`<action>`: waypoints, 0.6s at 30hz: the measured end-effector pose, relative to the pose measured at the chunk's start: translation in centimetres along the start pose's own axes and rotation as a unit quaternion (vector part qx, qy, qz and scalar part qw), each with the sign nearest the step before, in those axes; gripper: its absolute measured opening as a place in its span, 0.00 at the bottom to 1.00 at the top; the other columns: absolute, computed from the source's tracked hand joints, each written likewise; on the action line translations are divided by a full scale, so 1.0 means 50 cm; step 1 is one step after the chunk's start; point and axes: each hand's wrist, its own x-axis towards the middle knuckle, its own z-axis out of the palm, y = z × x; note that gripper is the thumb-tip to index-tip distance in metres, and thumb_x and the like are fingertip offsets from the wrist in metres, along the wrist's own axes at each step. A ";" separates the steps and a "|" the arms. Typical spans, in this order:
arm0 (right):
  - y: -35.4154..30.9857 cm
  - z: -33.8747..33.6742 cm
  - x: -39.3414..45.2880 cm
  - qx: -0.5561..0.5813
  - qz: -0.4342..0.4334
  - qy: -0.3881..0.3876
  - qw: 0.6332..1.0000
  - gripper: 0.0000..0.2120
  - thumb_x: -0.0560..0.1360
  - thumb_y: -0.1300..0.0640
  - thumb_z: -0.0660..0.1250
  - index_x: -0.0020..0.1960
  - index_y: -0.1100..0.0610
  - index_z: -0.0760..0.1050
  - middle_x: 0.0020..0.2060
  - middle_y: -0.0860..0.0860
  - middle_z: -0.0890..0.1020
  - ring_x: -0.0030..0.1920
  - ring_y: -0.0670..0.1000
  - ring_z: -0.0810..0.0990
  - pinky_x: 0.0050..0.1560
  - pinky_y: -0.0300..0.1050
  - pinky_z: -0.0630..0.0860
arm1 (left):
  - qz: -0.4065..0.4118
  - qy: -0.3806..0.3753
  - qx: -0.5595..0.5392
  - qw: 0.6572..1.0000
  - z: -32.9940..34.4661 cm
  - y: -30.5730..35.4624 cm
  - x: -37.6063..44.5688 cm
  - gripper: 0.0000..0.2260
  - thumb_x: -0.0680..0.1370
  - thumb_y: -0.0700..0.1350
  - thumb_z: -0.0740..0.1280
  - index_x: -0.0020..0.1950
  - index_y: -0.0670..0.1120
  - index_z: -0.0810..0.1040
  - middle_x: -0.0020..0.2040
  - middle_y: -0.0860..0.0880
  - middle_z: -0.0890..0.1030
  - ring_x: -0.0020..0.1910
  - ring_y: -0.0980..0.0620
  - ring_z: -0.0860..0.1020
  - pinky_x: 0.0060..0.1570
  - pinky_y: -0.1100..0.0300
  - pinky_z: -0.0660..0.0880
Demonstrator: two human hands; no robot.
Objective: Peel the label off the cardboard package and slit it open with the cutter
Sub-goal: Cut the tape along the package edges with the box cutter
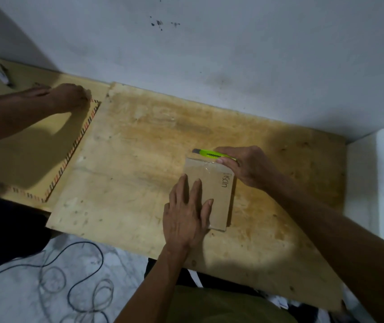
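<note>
A small brown cardboard package [220, 190] lies flat on the plywood board [139, 159], with clear tape across its far end and dark lettering near its right edge. My left hand [186, 213] presses flat on the package's left half, fingers spread. My right hand [249, 166] grips a lime-green cutter [207, 153] that lies along the package's far edge, its grey tip pointing left just beyond the top-left corner. No label shows on the package's visible face.
Another person's arm and hand [67, 96] rest at the far left on a large tan envelope with a striped border [76, 145]. A white block [382, 183] stands at the right. Black cables [79, 283] lie on the floor below the board's front edge.
</note>
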 end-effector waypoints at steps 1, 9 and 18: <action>0.002 0.003 0.004 -0.003 -0.009 0.000 1.000 0.17 0.79 0.50 0.64 0.63 0.57 0.78 0.51 0.58 0.86 0.42 0.56 0.85 0.37 0.50 0.81 | 0.000 0.003 -0.001 1.000 0.000 0.001 0.000 0.26 0.81 0.62 0.55 0.76 0.51 0.65 0.78 0.41 0.62 0.71 0.39 0.68 0.53 0.42 0.78; 0.009 0.028 0.018 -0.003 -0.006 -0.023 1.000 0.17 0.79 0.48 0.63 0.63 0.56 0.78 0.50 0.58 0.86 0.41 0.57 0.85 0.36 0.52 0.80 | -0.004 0.018 0.001 1.000 0.003 0.006 -0.001 0.26 0.81 0.62 0.57 0.75 0.51 0.68 0.78 0.42 0.63 0.70 0.38 0.69 0.50 0.42 0.78; 0.002 0.037 0.022 -0.007 -0.011 -0.029 0.999 0.17 0.79 0.49 0.64 0.64 0.56 0.78 0.46 0.58 0.86 0.38 0.58 0.84 0.37 0.51 0.79 | -0.007 0.017 0.003 1.000 0.005 0.005 -0.001 0.25 0.81 0.61 0.57 0.75 0.51 0.68 0.78 0.42 0.63 0.70 0.38 0.69 0.51 0.42 0.78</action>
